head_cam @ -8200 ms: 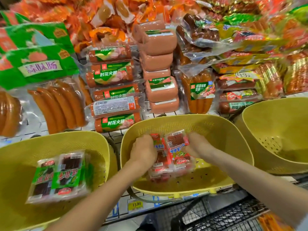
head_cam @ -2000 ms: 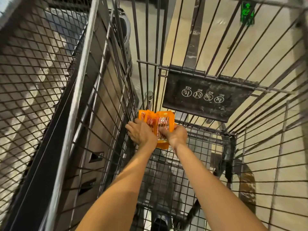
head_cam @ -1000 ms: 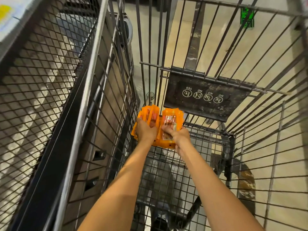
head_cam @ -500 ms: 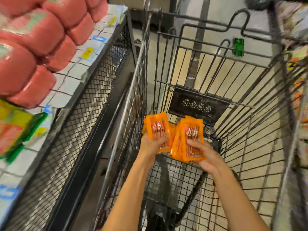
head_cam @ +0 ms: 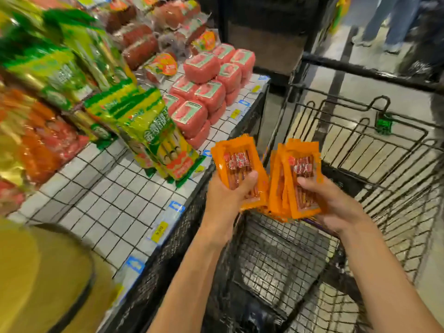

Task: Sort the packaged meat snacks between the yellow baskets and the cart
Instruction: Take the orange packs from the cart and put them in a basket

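L hand (head_cam: 228, 195) grips a stack of flat orange plastic meat-stick packets (head_cam: 237, 162); R hand (head_cam: 334, 203) grips a 2nd orange stack (head_cam: 300, 169). Both held above black wire cart (head_cam: 360, 131), just off white tiled shelf's (head_cam: 115, 195) edge. Blurred yellow plastic basket (head_cam: 48, 272) at shelf's near end.

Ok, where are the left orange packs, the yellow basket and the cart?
left orange packs (head_cam: 236, 162): head view, printed front.
yellow basket (head_cam: 55, 272): head view, blurred wall.
cart (head_cam: 283, 260): head view, floor mesh.

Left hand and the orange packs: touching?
Touching. Head view: the left hand grips a stack of orange packs, thumb curled over its front face.
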Tool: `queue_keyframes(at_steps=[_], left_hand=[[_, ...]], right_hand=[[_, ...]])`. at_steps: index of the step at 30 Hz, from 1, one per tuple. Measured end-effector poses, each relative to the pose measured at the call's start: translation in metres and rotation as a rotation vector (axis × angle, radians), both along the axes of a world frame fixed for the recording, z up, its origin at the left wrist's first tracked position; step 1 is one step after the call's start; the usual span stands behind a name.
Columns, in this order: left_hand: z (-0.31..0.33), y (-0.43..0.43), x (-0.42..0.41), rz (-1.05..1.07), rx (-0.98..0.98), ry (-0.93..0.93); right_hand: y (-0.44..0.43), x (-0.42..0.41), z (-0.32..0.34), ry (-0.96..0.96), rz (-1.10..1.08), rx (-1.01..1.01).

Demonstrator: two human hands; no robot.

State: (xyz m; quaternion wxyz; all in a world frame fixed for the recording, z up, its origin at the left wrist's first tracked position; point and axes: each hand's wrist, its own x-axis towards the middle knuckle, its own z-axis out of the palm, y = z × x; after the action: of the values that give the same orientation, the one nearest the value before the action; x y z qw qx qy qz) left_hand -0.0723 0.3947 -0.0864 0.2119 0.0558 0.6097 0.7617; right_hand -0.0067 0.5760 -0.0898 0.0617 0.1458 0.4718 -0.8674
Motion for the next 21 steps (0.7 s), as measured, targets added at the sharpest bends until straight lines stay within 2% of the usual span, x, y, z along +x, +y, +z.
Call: queue_keyframes(at_steps=[6,11,14,17,21], left_hand=[[0.085,-0.107,0.018,0.228,-0.007,0.077],[0.136,-0.198,0.037,0.595,-0.043,0.147],[0.147,-0.261,0.047,0.778,-0.153,0.168],[0.14,-0.321,0.061,0.865,-0.316,0.071],[0.117,-0.375,0.08,0.831,-0.373,-0.134]], right_hand=[[-0.111,-0.035,0.068,0.04,0.146,0.01],[-0.209,-0.062,0.12,0.165,0.307,0.043],[-0.268,-0.076,0.14,0.197,0.486,0.123],[-0.326,-0.083,0.143,0.141,0.645,0.218],[-0.378,-0.078,0.122,-0.007,0.847,0.373]])
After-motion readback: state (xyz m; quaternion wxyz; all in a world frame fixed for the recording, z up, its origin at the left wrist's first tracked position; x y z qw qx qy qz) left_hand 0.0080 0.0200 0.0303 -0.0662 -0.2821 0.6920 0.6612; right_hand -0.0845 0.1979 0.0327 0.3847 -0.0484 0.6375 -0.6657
